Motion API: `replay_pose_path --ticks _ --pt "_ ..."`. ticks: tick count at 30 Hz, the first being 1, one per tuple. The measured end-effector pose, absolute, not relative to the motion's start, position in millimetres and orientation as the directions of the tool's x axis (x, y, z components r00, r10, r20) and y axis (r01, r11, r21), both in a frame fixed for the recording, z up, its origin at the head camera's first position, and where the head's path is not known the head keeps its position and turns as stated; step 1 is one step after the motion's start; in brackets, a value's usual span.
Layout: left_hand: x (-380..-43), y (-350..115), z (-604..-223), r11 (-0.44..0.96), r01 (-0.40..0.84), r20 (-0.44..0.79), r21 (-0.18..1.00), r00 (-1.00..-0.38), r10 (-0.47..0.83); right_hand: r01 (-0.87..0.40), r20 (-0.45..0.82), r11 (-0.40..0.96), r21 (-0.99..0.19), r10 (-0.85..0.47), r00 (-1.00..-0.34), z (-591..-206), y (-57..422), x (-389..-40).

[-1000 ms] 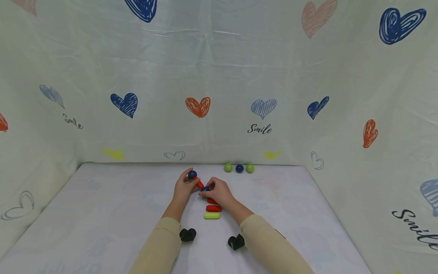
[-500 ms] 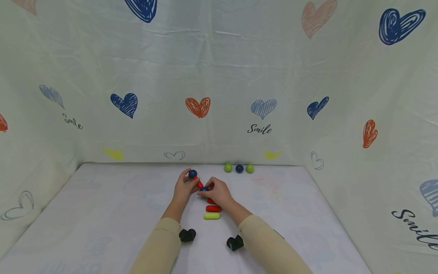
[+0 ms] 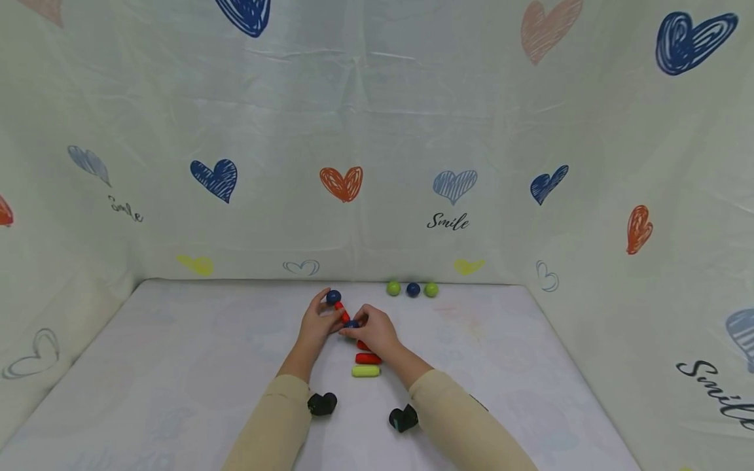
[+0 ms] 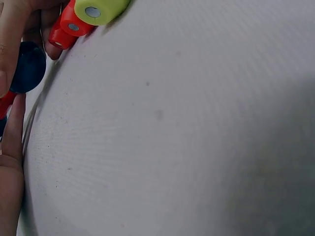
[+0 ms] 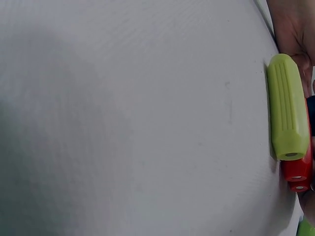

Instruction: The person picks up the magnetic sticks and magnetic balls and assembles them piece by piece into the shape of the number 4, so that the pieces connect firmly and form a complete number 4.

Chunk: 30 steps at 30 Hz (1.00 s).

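Over the far middle of the table, my left hand (image 3: 316, 325) pinches a short red rod (image 3: 341, 312) between thumb and fingers. A dark blue ball (image 3: 334, 297) sits at the rod's upper end, beside the left fingers. At the lower end is a second blue ball (image 3: 351, 324), which my right hand (image 3: 378, 332) pinches and partly covers. Just nearer lie a red rod (image 3: 368, 358) and a yellow-green rod (image 3: 366, 371), with another red rod (image 3: 362, 345) partly hidden under the right hand. The left wrist view shows a grey disc in the yellow-green rod's (image 4: 101, 10) end.
Along the table's back edge stand a green ball (image 3: 393, 288), a blue ball (image 3: 413, 290) and another green ball (image 3: 431, 290). Behind them hangs a white cloth (image 3: 389, 242) printed with hearts. Black heart-shaped pieces (image 3: 322, 404) sit by both sleeves.
The red rod and its upper blue ball have tilted slightly more upright, the ball shifting a little up and right. My right hand has edged slightly left. Both hands keep their grip.
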<state>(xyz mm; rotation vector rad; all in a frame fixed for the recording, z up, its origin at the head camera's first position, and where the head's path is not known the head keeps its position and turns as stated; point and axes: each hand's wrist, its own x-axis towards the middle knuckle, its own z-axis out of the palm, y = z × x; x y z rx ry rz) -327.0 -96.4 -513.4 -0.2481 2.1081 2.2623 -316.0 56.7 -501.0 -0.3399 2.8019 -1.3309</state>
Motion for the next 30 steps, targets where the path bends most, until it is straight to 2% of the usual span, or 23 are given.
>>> replay_pose_path --ticks 6,14,30 --pt "-327 -95 -510 -0.067 -0.127 -0.132 0.99 -0.988 -0.078 -0.191 0.072 0.609 -0.77 -0.214 -0.974 -498 59 -316" --pt "-328 -95 -508 -0.035 -0.137 -0.139 0.99 -0.987 -0.082 -0.184 0.013 0.531 -0.827 -0.309 -0.951 -488 70 -316" --pt "-331 -99 -517 -0.016 -0.152 -0.152 0.988 -0.986 -0.07 -0.14 -0.05 0.523 -0.841 -0.332 -0.942 -485 94 -306"
